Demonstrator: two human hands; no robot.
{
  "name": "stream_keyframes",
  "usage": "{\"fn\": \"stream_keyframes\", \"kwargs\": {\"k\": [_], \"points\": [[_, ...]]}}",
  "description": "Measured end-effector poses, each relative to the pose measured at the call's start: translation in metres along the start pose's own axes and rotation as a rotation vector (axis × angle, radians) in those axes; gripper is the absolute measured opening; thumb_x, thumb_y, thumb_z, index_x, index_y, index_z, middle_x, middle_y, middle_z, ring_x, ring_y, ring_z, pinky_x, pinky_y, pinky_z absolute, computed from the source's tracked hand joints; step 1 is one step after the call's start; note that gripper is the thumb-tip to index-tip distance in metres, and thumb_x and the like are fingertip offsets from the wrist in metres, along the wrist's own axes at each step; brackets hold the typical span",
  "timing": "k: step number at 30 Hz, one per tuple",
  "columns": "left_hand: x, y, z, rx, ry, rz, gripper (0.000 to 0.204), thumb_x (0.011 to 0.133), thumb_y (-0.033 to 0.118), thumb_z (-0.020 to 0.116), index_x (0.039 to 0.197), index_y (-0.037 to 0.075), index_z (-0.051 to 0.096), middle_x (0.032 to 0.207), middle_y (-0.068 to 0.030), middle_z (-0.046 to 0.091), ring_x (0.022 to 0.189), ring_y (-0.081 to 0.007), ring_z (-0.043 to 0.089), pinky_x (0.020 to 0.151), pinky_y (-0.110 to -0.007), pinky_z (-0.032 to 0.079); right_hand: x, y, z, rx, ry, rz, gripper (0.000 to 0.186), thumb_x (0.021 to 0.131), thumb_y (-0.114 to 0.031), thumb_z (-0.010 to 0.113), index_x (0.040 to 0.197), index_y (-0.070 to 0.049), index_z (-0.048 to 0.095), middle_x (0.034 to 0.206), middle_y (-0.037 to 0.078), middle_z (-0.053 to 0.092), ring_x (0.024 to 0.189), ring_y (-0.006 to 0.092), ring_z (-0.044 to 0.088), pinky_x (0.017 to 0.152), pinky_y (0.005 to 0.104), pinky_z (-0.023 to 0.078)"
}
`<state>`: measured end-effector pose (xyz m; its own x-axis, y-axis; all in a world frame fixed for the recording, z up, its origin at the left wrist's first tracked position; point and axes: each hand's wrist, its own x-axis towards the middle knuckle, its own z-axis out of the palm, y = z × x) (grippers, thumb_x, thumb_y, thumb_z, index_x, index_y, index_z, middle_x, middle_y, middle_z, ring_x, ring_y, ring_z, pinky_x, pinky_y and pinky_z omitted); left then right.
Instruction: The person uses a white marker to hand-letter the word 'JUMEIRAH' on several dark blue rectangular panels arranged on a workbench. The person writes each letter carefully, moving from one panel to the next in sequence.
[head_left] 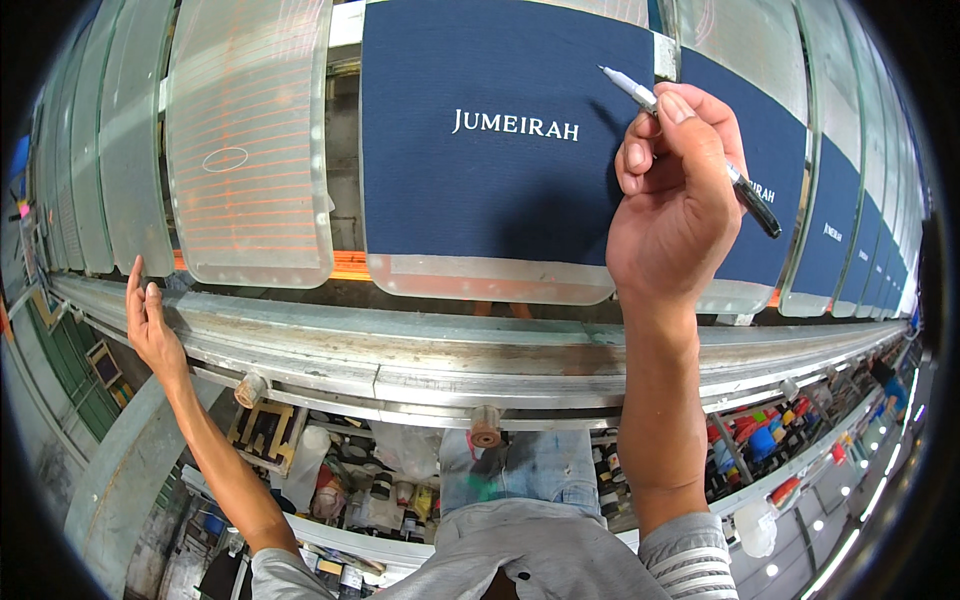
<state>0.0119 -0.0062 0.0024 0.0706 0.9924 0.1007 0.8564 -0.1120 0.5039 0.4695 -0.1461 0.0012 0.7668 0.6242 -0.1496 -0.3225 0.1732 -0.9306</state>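
Note:
My right hand [682, 185] is closed round a pen [630, 88] with a white front end and a dark back end. Its fine tip points up and left over a dark blue fabric panel [480, 200] with white lettering. The panel lies flat on a pale printing board, and the hand's shadow falls across it. Far to the left, my left hand [157, 330] is open and empty, fingers stretched beside the lower end of a bare board [140, 190] at the metal rail. Whether the fingertips touch the board, I cannot tell.
A board with orange lines [250, 190] sits between my hands. More boards with blue panels [832, 235] run off to the right. The long metal rail [450, 355] with round knobs crosses in front of me. Below it, a shelf holds several bottles and containers [385, 490].

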Motion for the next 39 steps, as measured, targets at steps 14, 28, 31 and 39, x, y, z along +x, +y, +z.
{"fn": "stream_keyframes", "kwargs": {"k": [14,28,31,39], "points": [[0.009,-0.004,-0.006,0.013,-0.011,0.083,0.03,0.101,0.019,0.053,0.081,-0.003,0.05,0.136,-0.0042,0.059,0.066,-0.0077,0.033,0.06,-0.025,0.032,0.006,-0.005,-0.001,0.128,0.132,0.073,0.015,0.087,-0.009,0.064,0.095,0.003,0.061,0.072,0.007,0.06,0.056,0.0067,0.051,0.049,0.017,0.037],[0.003,0.006,-0.003,0.013,-0.016,0.013,0.037,0.101,0.019,0.053,0.135,0.007,0.059,0.08,0.0073,0.045,0.068,-0.0058,0.031,0.061,-0.022,0.029,0.002,-0.001,-0.001,0.035,0.032,0.048,0.015,0.09,-0.009,0.06,0.099,0.003,0.061,0.075,0.007,0.06,0.06,0.0078,0.052,0.05,0.0186,0.038],[0.002,0.008,-0.004,0.018,-0.017,0.001,0.037,0.101,0.019,0.054,0.135,0.007,0.058,0.08,0.007,0.045,0.068,-0.006,0.032,0.061,-0.022,0.029,-0.001,0.001,0.0,-0.091,-0.038,0.032,0.015,0.091,-0.006,0.057,0.103,0.003,0.058,0.079,0.008,0.06,0.063,0.0095,0.051,0.052,0.021,0.038],[0.005,-0.003,-0.003,-0.003,-0.008,-0.024,0.023,0.101,0.019,0.053,0.117,0.004,0.058,0.102,0.0024,0.057,0.073,-0.0066,0.04,0.069,-0.023,0.037,-0.006,0.02,0.005,-0.358,-0.18,-0.25,0.011,0.082,0.001,0.069,0.078,-0.001,0.059,0.068,0.002,0.061,0.054,0.002,0.049,0.047,0.0169,0.037]]}}
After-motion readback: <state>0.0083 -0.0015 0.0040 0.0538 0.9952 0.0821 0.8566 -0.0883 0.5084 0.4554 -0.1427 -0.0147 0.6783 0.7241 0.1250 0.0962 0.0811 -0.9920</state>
